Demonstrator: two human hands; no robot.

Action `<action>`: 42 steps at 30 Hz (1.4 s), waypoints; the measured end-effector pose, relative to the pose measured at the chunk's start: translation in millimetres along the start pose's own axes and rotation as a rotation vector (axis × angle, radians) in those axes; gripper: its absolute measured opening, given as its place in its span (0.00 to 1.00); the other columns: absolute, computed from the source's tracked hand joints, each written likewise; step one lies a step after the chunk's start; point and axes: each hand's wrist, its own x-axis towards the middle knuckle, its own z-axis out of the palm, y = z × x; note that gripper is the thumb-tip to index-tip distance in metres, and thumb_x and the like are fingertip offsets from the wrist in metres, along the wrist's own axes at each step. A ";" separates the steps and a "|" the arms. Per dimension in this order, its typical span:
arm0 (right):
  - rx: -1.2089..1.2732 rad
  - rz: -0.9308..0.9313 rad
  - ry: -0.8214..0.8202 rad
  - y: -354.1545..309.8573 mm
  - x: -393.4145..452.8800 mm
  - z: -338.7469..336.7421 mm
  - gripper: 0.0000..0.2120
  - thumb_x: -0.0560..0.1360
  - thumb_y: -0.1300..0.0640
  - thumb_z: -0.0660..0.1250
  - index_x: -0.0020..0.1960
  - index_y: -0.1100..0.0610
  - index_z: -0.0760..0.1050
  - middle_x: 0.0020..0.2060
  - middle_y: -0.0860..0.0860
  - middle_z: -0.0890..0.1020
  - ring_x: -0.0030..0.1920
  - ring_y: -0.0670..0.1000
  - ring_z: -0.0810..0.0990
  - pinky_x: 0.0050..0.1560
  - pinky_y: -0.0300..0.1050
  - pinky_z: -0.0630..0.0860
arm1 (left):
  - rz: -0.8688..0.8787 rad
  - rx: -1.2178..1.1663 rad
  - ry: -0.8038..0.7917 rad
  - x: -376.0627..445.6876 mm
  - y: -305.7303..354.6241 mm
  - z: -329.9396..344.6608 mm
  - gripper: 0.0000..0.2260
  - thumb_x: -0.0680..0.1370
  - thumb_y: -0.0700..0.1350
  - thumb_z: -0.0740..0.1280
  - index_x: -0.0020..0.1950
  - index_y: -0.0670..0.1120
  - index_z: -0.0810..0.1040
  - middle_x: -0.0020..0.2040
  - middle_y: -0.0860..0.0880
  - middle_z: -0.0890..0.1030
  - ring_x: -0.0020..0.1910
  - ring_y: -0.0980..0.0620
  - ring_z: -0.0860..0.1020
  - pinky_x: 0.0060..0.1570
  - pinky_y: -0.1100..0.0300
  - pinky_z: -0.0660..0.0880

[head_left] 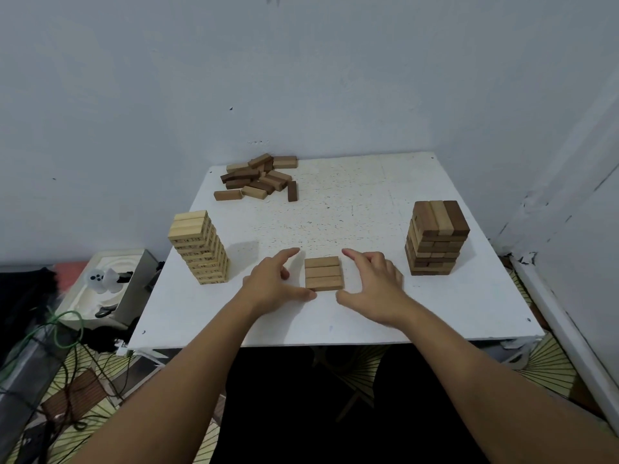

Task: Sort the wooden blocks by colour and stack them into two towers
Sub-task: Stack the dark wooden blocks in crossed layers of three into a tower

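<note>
Three mid-brown blocks [323,273] lie side by side as a flat square on the white table [368,316], near its front. My left hand [275,283] is just left of them and my right hand [375,286] just right, both with fingers spread and relaxed, holding nothing; the left thumb tip is at the square's front left corner. A tall tower of light blocks [200,246] stands at the left edge. A shorter tower of brown blocks [435,237] stands on the right. A loose pile of mixed light and dark blocks [259,178] lies at the back.
The table sits in a corner between grey walls. Left of it, lower down, are a white moulded tray [100,286] with a small ghost figure, green and black cables [63,333] and patterned floor mats.
</note>
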 end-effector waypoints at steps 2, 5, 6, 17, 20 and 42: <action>-0.041 0.004 -0.124 -1.1 1.5 -10.6 0.44 0.73 0.41 0.70 0.81 0.38 0.49 0.72 0.48 0.58 0.74 0.54 0.55 0.77 0.52 0.51 | 0.005 0.035 -0.045 4.8 2.9 -4.1 0.46 0.64 0.61 0.83 0.79 0.64 0.65 0.50 0.54 0.74 0.52 0.52 0.76 0.67 0.42 0.72; -0.074 -0.008 -0.186 -3.5 8.7 -21.4 0.46 0.72 0.42 0.71 0.81 0.36 0.47 0.71 0.47 0.59 0.73 0.53 0.57 0.73 0.49 0.53 | -0.005 0.054 -0.095 6.5 10.0 -8.6 0.45 0.65 0.58 0.83 0.78 0.64 0.66 0.47 0.55 0.72 0.49 0.54 0.74 0.68 0.43 0.72; -0.086 -0.010 -0.201 -4.6 11.3 -23.4 0.46 0.72 0.43 0.72 0.81 0.35 0.47 0.70 0.47 0.59 0.72 0.53 0.57 0.71 0.48 0.54 | -0.003 0.057 -0.106 6.9 12.2 -9.5 0.43 0.66 0.57 0.83 0.77 0.64 0.68 0.46 0.56 0.71 0.48 0.54 0.74 0.68 0.44 0.72; -0.088 -0.034 -0.168 -5.1 20.2 -25.6 0.32 0.72 0.41 0.72 0.73 0.32 0.63 0.64 0.46 0.62 0.65 0.50 0.61 0.67 0.48 0.59 | 0.043 0.015 -0.111 13.0 5.3 -8.3 0.33 0.66 0.55 0.84 0.69 0.65 0.77 0.41 0.56 0.71 0.41 0.56 0.71 0.49 0.54 0.66; -0.081 -0.039 -0.155 -5.6 21.2 -24.8 0.31 0.72 0.42 0.73 0.71 0.32 0.64 0.63 0.46 0.63 0.63 0.49 0.61 0.65 0.47 0.59 | 0.067 0.012 -0.094 13.8 2.4 -7.3 0.30 0.65 0.56 0.83 0.65 0.67 0.78 0.40 0.55 0.70 0.40 0.56 0.70 0.48 0.54 0.65; -0.459 -0.324 0.111 -56.1 26.1 -142.7 0.35 0.68 0.40 0.74 0.73 0.41 0.70 0.69 0.47 0.69 0.69 0.53 0.65 0.74 0.53 0.59 | 0.337 -0.221 0.109 1.8 74.4 -50.8 0.29 0.66 0.54 0.84 0.64 0.64 0.79 0.64 0.61 0.78 0.62 0.57 0.73 0.56 0.59 0.72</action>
